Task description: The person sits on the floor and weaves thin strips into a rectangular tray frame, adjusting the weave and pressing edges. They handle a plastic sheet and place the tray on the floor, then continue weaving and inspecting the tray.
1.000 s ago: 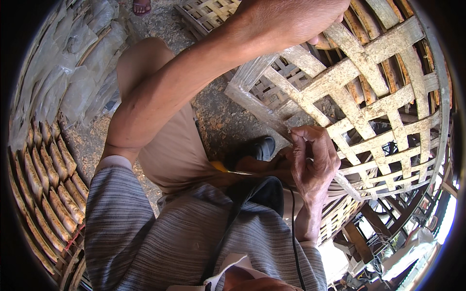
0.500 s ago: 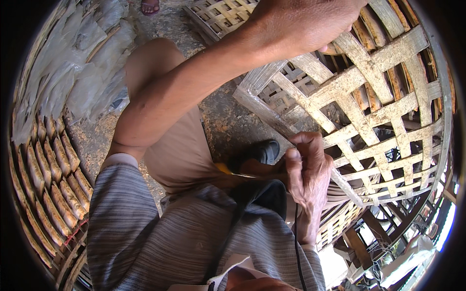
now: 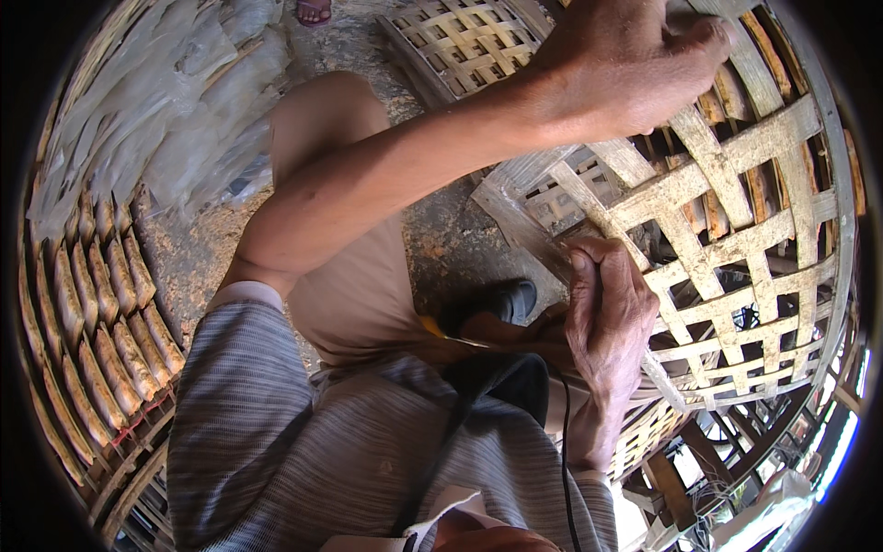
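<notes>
A woven bamboo lattice rack (image 3: 681, 239) with a wooden frame stands tilted at the right. My right hand (image 3: 612, 317) is closed around the frame's near bar, thumb and fingers pressed together. Across my body reaches my left arm, and my left hand (image 3: 635, 69) is curled at the rack's far bar, its fingertips partly hidden. Behind the lattice, long brown-edged pieces (image 3: 759, 193) show through the gaps. Thin translucent sheets (image 3: 166, 110) spread over a surface at the far left.
Rows of long pale pieces with brown edges (image 3: 115, 267) lie at the left. Another lattice panel (image 3: 460, 41) is beyond my knee. My black shoe (image 3: 497, 304) rests on the stained floor (image 3: 441, 239). A sandalled foot (image 3: 314, 12) shows at the top. A yellow object (image 3: 430, 326) is near my lap.
The whole view has shifted, so most things appear farther right. My left hand has turned slightly, showing more of its curled fingers. My right hand keeps its grip on the rack's bar.
</notes>
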`<state>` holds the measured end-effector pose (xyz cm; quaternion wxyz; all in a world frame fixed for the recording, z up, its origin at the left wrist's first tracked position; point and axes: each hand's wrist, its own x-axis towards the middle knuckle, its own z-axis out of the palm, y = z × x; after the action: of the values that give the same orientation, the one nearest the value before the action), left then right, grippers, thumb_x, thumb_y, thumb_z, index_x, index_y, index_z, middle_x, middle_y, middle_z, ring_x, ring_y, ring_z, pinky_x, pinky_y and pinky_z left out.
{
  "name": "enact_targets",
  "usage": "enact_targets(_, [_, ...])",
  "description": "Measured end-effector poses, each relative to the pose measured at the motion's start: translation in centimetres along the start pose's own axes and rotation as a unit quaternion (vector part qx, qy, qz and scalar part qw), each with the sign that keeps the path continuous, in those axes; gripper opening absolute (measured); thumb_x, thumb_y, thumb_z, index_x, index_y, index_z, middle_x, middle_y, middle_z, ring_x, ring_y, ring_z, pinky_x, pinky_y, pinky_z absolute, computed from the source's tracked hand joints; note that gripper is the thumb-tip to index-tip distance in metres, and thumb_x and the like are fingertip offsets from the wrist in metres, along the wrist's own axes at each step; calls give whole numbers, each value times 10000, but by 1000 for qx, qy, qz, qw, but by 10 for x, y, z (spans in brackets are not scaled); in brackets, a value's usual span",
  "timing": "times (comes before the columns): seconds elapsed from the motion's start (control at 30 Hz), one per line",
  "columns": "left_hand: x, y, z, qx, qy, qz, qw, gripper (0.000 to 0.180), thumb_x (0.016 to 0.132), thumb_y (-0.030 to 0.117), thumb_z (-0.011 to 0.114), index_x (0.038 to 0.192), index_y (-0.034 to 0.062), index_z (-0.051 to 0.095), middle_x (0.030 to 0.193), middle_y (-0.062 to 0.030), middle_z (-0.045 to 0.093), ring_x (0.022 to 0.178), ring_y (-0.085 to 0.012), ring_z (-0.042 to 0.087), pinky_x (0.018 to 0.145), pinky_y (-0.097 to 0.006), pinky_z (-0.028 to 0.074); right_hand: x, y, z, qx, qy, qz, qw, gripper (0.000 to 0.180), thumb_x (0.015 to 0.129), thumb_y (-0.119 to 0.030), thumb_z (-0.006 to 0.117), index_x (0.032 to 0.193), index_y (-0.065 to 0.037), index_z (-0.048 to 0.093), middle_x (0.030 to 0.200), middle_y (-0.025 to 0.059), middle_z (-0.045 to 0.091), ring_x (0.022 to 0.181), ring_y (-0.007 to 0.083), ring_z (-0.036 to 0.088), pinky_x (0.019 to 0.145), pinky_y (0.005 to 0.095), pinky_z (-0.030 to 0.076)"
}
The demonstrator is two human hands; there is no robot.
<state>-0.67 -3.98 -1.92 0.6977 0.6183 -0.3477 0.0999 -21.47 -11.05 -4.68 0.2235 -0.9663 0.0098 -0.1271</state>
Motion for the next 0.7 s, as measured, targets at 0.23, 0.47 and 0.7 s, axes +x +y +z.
enact_targets(0.23, [4, -2, 13, -30, 45, -30, 998, 279, 1056, 254, 576, 983, -5, 652, 746, -69, 615, 627, -184, 617, 605, -365, 561, 49, -10, -7, -38, -65, -181, 981, 250, 901, 44, 661, 1124, -59, 702, 1032, 75, 697, 703, 237, 718, 570, 385, 581])
enact_targets(0.47, [7, -3, 11, -79, 32, -61, 994, 318, 945, 239, 635, 877, -67, 686, 664, -174, 691, 621, -273, 722, 659, -436, 598, 65, -26, -1, -184, -110, -256, 943, 221, 896, -40, 673, 1113, -65, 709, 1127, 48, 661, 838, 247, 746, 672, 375, 628])
enact_targets(0.7, [4, 0, 1, -67, 19, -69, 995, 325, 964, 246, 623, 908, -66, 691, 638, -154, 676, 576, -250, 690, 614, -419, 578, 67, -22, 0, -250, -130, -258, 924, 203, 910, -59, 708, 1106, -105, 739, 1096, 16, 615, 840, 210, 743, 673, 353, 632])
